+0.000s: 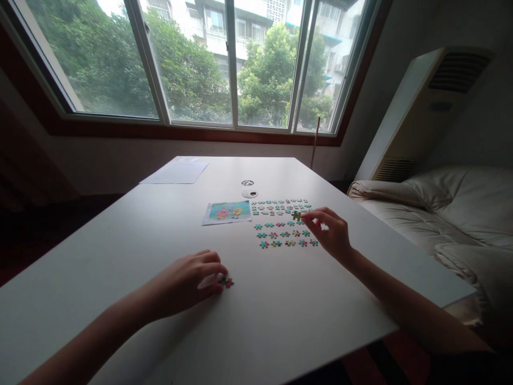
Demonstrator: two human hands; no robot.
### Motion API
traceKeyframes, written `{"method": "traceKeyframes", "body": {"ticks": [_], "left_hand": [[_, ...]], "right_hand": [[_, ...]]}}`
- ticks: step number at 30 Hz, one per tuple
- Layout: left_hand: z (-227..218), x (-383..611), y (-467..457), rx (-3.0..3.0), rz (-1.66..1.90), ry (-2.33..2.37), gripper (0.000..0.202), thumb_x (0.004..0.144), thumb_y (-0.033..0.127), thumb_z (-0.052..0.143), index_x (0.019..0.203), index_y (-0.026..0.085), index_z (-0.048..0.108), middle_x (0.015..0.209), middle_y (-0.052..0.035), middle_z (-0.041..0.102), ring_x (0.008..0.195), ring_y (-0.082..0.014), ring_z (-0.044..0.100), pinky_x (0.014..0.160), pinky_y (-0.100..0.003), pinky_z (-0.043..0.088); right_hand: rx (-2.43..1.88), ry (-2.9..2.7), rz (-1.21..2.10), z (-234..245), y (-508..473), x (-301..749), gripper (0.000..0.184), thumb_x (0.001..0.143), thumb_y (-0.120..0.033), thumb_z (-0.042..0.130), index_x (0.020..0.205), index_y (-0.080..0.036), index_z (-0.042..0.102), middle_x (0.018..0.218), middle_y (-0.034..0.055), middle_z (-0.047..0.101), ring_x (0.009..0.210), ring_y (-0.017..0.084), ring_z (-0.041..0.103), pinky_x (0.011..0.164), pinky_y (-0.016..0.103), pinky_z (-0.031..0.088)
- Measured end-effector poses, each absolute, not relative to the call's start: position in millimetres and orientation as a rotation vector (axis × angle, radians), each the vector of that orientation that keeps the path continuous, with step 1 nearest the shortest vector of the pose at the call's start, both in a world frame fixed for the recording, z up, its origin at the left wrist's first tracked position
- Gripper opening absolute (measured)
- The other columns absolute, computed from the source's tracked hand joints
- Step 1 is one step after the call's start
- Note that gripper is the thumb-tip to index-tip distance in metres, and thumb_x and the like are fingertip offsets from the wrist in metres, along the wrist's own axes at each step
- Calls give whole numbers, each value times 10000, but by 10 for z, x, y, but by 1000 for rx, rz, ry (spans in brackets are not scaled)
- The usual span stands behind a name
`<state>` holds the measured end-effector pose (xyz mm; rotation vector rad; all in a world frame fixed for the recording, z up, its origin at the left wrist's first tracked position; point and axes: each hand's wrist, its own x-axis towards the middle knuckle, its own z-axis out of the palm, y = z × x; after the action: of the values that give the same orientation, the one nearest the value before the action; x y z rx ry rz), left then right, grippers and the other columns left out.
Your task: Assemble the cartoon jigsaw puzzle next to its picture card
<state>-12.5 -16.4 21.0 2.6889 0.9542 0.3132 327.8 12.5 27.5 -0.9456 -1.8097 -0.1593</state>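
Observation:
Between the thumb and fingers of my right hand [331,232] a small greenish-yellow puzzle piece [297,215] is pinched, just over rows of loose puzzle pieces [285,234] on the white table. My left hand [200,278] rests low on the table, its thumb and fingers closed around a multicoloured puzzle piece [227,282]; part of that piece is hidden by the fingertips. Left of the rows lies a picture sheet [229,212] with pink and yellow cartoon figures on blue. Some pieces in the upper rows look pale.
The white table [168,227] stretches towards the window. Two round fittings [249,194] sit behind the picture sheet, and white paper [175,172] lies at the far left. A cream sofa [393,206] stands at the right, below a tall air conditioner [420,107]. A thin stick [315,143] leans beyond the table.

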Motion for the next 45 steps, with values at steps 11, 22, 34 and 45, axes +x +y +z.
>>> {"method": "traceKeyframes", "body": {"ticks": [11,22,34,45], "left_hand": [[206,-126,-155,2660,271,917,206,902,235,490,989,283,670,881,-37,624,803,-156,582,714,-224,451],[151,-133,-138,2537,300,936,150,906,241,456,896,218,604,945,-37,607,840,-150,574,730,-232,439],[192,101,-211,2011,558,1031,189,823,347,544,802,168,600,754,-14,620,681,-134,534,593,-224,410],[119,400,-222,1395,702,1027,332,653,391,722,824,142,584,635,13,611,563,-100,490,531,-220,363]], "right_hand": [[-1759,-2262,68,509,305,4042,171,792,-375,581,791,-247,694,728,2,677,609,144,581,536,237,370],[-1786,-2410,732,347,460,4550,288,699,-460,617,765,-197,712,766,44,708,733,210,634,634,254,438],[-1599,-2413,482,496,323,4094,287,801,-425,552,830,-176,692,751,45,680,656,163,588,593,247,425],[-815,-2363,127,69,-187,2748,157,860,-307,584,944,-199,661,781,21,681,672,125,615,618,231,458]]}}
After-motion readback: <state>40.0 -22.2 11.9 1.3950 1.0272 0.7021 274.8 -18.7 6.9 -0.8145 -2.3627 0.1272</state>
